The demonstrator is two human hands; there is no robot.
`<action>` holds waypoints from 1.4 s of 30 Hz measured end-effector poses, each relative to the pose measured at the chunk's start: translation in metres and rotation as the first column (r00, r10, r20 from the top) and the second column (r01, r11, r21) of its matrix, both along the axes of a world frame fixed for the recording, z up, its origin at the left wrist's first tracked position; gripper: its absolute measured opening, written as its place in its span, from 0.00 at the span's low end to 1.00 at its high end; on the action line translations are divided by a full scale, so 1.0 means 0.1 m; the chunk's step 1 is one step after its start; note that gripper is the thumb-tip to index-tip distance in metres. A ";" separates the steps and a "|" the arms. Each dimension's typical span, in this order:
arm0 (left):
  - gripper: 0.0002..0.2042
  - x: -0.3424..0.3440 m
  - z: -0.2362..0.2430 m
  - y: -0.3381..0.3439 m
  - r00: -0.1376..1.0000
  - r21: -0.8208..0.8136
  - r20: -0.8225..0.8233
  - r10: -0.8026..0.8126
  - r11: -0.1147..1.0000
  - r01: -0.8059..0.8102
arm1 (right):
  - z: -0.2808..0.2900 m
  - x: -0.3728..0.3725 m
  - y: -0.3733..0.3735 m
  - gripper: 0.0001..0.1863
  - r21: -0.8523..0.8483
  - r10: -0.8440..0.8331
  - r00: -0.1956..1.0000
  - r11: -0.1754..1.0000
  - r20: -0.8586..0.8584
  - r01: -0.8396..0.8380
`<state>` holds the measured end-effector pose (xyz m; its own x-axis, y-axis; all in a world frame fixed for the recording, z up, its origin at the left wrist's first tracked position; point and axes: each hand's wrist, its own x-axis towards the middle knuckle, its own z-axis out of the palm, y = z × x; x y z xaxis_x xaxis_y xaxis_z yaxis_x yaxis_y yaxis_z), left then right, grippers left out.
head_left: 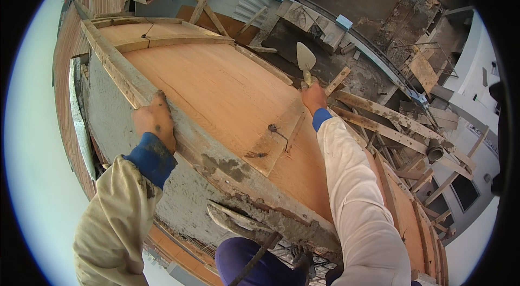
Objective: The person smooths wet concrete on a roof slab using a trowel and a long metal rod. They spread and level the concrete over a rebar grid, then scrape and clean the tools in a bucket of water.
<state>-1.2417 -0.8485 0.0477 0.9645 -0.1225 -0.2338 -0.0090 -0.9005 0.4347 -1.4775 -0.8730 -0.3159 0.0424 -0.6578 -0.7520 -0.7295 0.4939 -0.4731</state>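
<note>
My left hand point(154, 121) grips the mortar-streaked timber edge board point(111, 58) of a curved plywood form, its fingers bent over the board. Grey wet cement point(105, 118) lies along the outer side of that board. My right hand point(314, 94) holds a pointing trowel point(305, 57) by its handle, blade raised over the far edge of the plywood point(195, 80). A flat float point(235, 218) rests on the cement beside my legs. Tie wires point(276, 132) poke up from the plywood.
Braced timber planks point(401, 123) with a bucket-like container point(433, 150) hang along the right side. Below lie a muddy floor, a metal rail point(374, 48), loose boards and corrugated sheet point(252, 4). A thin bar point(254, 259) crosses near my knees point(238, 261). Stacked boards point(70, 42) stand at the left.
</note>
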 end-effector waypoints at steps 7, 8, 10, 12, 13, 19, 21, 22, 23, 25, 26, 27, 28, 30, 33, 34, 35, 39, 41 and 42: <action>0.29 0.24 -0.08 0.00 0.997 0.078 0.003 -0.078 0.994 0.077 | -0.05 -1.74 0.69 0.24 0.265 0.295 0.947 0.930 -0.126 -0.255; 0.29 0.29 -0.10 0.01 0.993 0.127 0.028 -0.113 0.986 0.109 | -0.02 -1.91 0.79 0.24 0.252 0.344 0.936 0.915 -0.079 -0.315; 0.31 0.38 -0.13 0.01 0.971 0.270 0.075 -0.226 0.942 0.199 | 0.09 -2.22 0.95 0.25 0.262 0.397 0.917 0.890 -0.038 -0.374; 0.30 0.45 -0.17 0.00 0.973 0.254 0.054 -0.223 0.946 0.203 | 0.26 -2.44 1.03 0.26 0.187 0.435 0.900 0.887 -0.033 -0.422; 0.30 0.47 -0.17 -0.01 0.976 0.270 0.061 -0.211 0.944 0.187 | 0.40 -2.54 1.08 0.26 0.144 0.362 0.928 0.926 -0.082 -0.349; 0.32 0.56 -0.20 -0.12 0.891 0.610 0.089 -0.445 0.732 0.304 | 1.68 -3.03 1.10 0.25 0.143 0.485 0.872 0.860 0.069 -0.489; 0.32 0.66 -0.25 -0.14 0.887 0.652 0.066 -0.457 0.693 0.308 | 2.13 -3.26 1.16 0.26 0.026 0.488 0.815 0.853 0.314 -0.521; 0.31 0.72 -0.28 -0.14 0.903 0.632 0.057 -0.425 0.716 0.297 | 2.33 -3.39 1.24 0.26 -0.008 0.469 0.769 0.856 0.434 -0.518; 0.31 0.79 -0.31 -0.15 0.907 0.600 0.039 -0.420 0.735 0.315 | 2.47 -3.61 1.19 0.26 0.024 0.592 0.743 0.777 0.313 -0.629; 0.30 0.92 -0.39 -0.17 0.913 0.547 0.061 -0.403 0.779 0.307 | 2.69 -3.90 1.44 0.26 0.017 0.363 0.923 0.930 0.124 -0.368; 0.29 1.00 -0.42 -0.17 0.912 0.532 0.054 -0.407 0.785 0.318 | 2.73 -4.08 1.52 0.26 -0.048 0.222 0.974 0.974 0.050 -0.220; 0.29 1.04 -0.47 -0.20 0.914 0.518 0.044 -0.404 0.791 0.325 | 2.70 -4.23 1.60 0.28 -0.044 0.245 0.969 0.969 0.018 -0.244; 0.29 1.09 -0.49 -0.22 0.915 0.503 0.034 -0.401 0.798 0.331 | 2.62 -4.35 1.67 0.28 0.015 0.370 0.929 0.929 -0.014 -0.370; 0.27 1.15 -0.54 -0.27 0.918 0.498 0.016 -0.397 0.799 0.337 | 2.35 -4.51 1.80 0.28 0.215 0.584 0.808 0.801 -0.075 -0.558; 0.25 1.14 -0.52 -0.31 0.929 0.525 0.001 -0.370 0.791 0.314 | 1.83 -4.53 1.88 0.25 0.091 0.311 0.928 0.950 -0.207 -0.298; 0.25 1.10 -0.51 -0.34 0.932 0.530 -0.002 -0.361 0.790 0.308 | 1.71 -4.43 1.96 0.25 0.095 0.222 0.946 0.974 -0.238 -0.204; 0.24 1.03 -0.50 -0.38 0.937 0.540 -0.010 -0.349 0.787 0.298 | 1.60 -4.42 1.87 0.25 0.369 0.410 0.912 0.850 -0.013 -0.377; 0.27 0.18 -0.49 -0.66 0.884 0.781 0.048 -0.465 0.569 0.257 | 1.51 -4.04 1.75 0.26 -0.097 0.311 0.939 0.940 -0.144 -0.326; 0.32 -0.64 -0.42 -0.73 0.794 0.794 0.096 -0.600 0.527 0.303 | 1.55 -3.91 1.63 0.25 0.213 0.325 0.944 0.920 0.057 -0.330; 0.33 -1.12 -0.36 -0.69 0.758 0.593 -0.004 -0.652 0.609 0.526 | 1.55 -3.84 1.56 0.24 0.420 0.317 0.937 0.838 0.146 -0.349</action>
<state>-1.3542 -0.9178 0.0118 0.7568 -0.5979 -0.2643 -0.6481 -0.7388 -0.1845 -1.8612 -0.7173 -0.1609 0.2610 -0.2038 -0.9436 -0.8610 0.3928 -0.3231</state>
